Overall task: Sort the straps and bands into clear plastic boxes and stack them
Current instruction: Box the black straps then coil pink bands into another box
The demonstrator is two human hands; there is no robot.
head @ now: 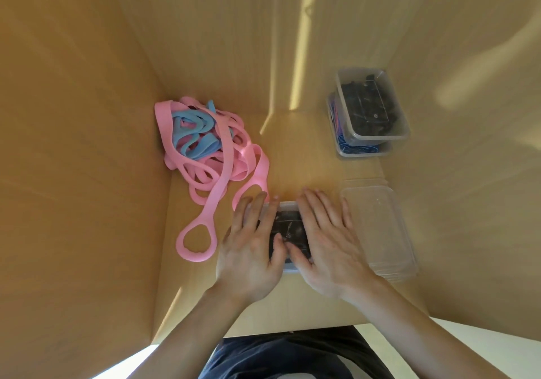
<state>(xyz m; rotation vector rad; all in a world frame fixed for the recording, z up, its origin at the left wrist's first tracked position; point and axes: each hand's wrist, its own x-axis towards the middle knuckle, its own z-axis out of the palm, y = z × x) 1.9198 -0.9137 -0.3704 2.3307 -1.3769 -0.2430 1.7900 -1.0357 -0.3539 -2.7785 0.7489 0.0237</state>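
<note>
Both hands are laid flat, fingers straight and spread, on the lid of a clear plastic box that sits on the wooden tabletop near its front edge. The left hand is pressed on the box's left side and the right hand on its right side, thumbs nearly meeting over the middle; nothing is gripped by either. Dark items are seen through the lid between the hands, too blurred to be identified.

Just to the right of this box, a stack of empty clear lids or boxes is set on the tabletop; which of the two cannot be told. Further back on the right, two filled boxes are stacked: the upper box is packed with dark straps, and the lower box holds blue bands.

To the left, a tangled heap of pink bands and light blue bands is piled against the wooden side wall, with one pink loop trailed towards the left hand.
</note>
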